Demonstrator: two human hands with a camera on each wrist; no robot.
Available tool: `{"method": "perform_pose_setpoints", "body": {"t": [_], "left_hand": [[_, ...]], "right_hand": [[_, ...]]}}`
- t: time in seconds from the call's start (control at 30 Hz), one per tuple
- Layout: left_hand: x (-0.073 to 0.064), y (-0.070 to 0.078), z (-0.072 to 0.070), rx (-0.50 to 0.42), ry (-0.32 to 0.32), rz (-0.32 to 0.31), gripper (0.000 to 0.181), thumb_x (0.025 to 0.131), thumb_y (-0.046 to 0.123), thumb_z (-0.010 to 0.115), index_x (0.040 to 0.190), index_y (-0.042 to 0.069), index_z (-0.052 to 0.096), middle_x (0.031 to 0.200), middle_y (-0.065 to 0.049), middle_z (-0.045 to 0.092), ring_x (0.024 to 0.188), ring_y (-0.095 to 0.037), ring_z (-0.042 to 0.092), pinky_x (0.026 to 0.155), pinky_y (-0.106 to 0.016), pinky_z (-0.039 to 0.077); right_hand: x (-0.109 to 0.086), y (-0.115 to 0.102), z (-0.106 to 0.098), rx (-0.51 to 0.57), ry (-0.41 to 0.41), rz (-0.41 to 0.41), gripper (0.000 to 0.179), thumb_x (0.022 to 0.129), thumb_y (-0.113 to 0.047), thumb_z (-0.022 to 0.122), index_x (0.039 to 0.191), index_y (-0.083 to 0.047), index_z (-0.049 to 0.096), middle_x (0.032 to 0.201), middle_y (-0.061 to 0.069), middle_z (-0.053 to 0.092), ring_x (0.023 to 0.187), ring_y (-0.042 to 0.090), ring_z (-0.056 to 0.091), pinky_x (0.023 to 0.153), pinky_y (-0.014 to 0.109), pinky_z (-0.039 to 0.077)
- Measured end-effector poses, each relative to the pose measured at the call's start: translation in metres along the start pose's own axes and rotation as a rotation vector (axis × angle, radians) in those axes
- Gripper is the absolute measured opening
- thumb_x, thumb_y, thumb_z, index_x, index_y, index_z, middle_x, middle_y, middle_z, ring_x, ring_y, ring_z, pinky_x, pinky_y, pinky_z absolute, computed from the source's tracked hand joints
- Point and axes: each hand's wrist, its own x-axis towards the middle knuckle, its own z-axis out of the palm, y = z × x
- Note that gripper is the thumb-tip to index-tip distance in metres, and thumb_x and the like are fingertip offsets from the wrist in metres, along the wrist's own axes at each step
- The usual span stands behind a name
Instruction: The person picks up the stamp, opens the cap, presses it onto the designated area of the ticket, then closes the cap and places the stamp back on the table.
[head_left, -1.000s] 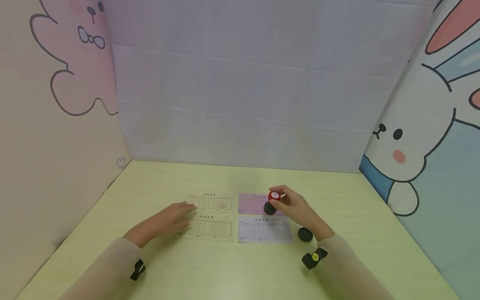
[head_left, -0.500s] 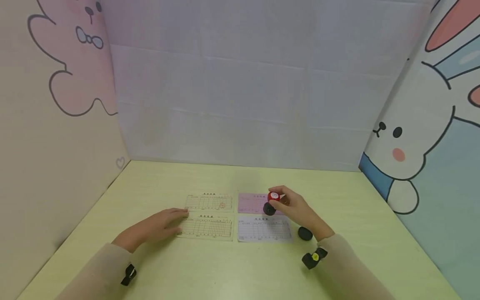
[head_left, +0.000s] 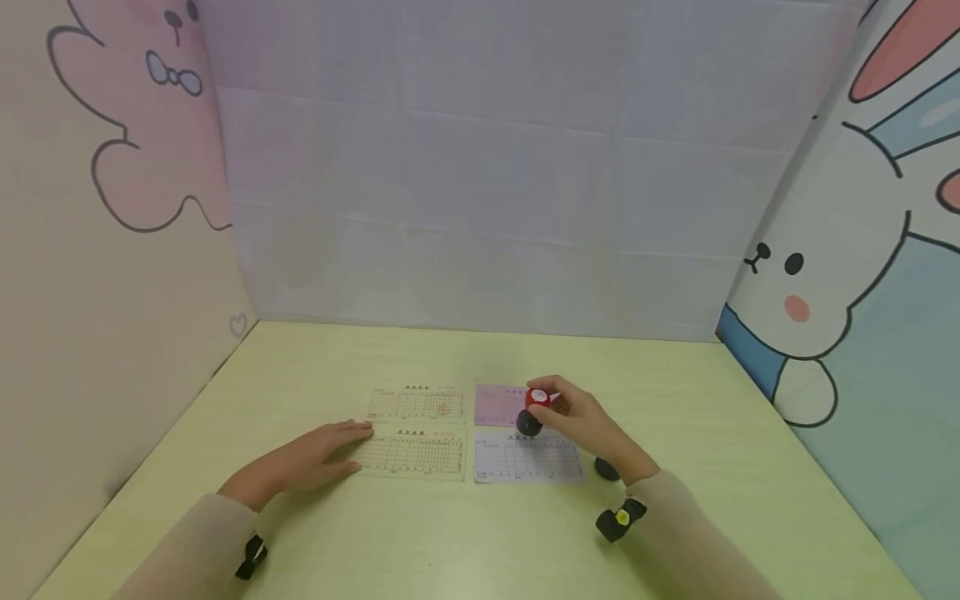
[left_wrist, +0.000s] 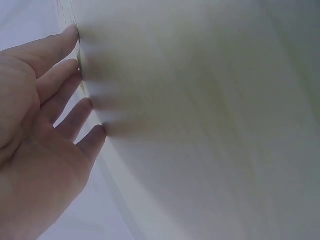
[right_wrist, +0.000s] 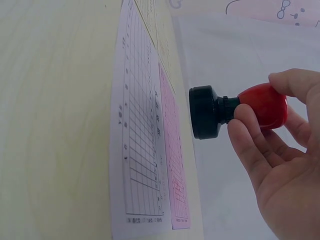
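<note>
The left hand [head_left: 318,454] lies flat, fingers straight, on the near-left form [head_left: 412,455], likely to keep it from sliding on the worktop [head_left: 420,533]. To the right, the right hand [head_left: 588,425] pinches a stamp [head_left: 534,408] by its red knob, black base just above the pink form [head_left: 501,406], apparently not touching.

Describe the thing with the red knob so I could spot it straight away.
On the pale green table four printed forms lie in a two-by-two block, and the right hand hovers over the right-hand pair. Its fingers pinch the stamp, held just above the paper. It alone stands up from the flat sheets: a glossy red handle on a round black base.
</note>
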Motion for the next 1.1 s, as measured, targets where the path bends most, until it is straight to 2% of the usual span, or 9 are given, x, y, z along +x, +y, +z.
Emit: {"method": "perform_pose_setpoints", "body": {"t": [0.2, 0.4, 0.73, 0.93, 1.1], "left_hand": [[-0.001, -0.001, 0.000, -0.007, 0.000, -0.014, 0.056, 0.100, 0.028, 0.064, 0.144, -0.003, 0.049, 0.150, -0.022, 0.046, 0.139, -0.050, 0.035, 0.110, -0.065, 0.030], [-0.001, -0.001, 0.000, -0.016, -0.007, -0.027, 0.057, 0.100, 0.029, 0.064, 0.145, -0.003, 0.049, 0.150, -0.021, 0.045, 0.139, -0.050, 0.033, 0.110, -0.065, 0.029], [-0.004, 0.000, -0.001, -0.038, -0.020, -0.042, 0.059, 0.099, 0.030, 0.065, 0.145, -0.003, 0.049, 0.150, -0.022, 0.045, 0.140, -0.051, 0.032, 0.111, -0.065, 0.028], [-0.003, 0.000, -0.003, -0.039, -0.020, -0.046, 0.060, 0.098, 0.030, 0.066, 0.145, -0.002, 0.049, 0.150, -0.022, 0.045, 0.140, -0.050, 0.032, 0.110, -0.065, 0.029], [-0.003, 0.000, -0.004, -0.041, -0.022, -0.042, 0.059, 0.098, 0.029, 0.066, 0.145, -0.003, 0.049, 0.150, -0.022, 0.046, 0.140, -0.051, 0.032, 0.110, -0.065, 0.029]], "right_hand": [[0.003, -0.008, 0.008, 0.011, -0.016, -0.020, 0.038, 0.098, -0.019, 0.067, 0.134, -0.012, 0.058, 0.112, 0.005, 0.065, 0.088, 0.021, 0.061, 0.079, 0.028, 0.052], [0.011, -0.014, 0.021, 0.027, -0.060, -0.029, 0.037, 0.098, -0.010, 0.065, 0.134, -0.006, 0.057, 0.107, 0.010, 0.066, 0.085, 0.029, 0.061, 0.073, 0.027, 0.051], [0.017, -0.024, 0.038, 0.049, -0.121, -0.073, 0.039, 0.099, -0.024, 0.067, 0.135, -0.015, 0.059, 0.101, 0.003, 0.071, 0.087, 0.036, 0.066, 0.072, 0.031, 0.049], [0.019, -0.028, 0.049, 0.026, -0.132, -0.057, 0.044, 0.097, -0.034, 0.068, 0.138, -0.020, 0.058, 0.109, -0.005, 0.068, 0.090, 0.020, 0.067, 0.079, 0.035, 0.052], [0.022, -0.033, 0.059, -0.001, -0.136, -0.084, 0.039, 0.096, -0.033, 0.070, 0.133, -0.021, 0.062, 0.121, -0.009, 0.063, 0.090, 0.014, 0.066, 0.081, 0.032, 0.055]]}}
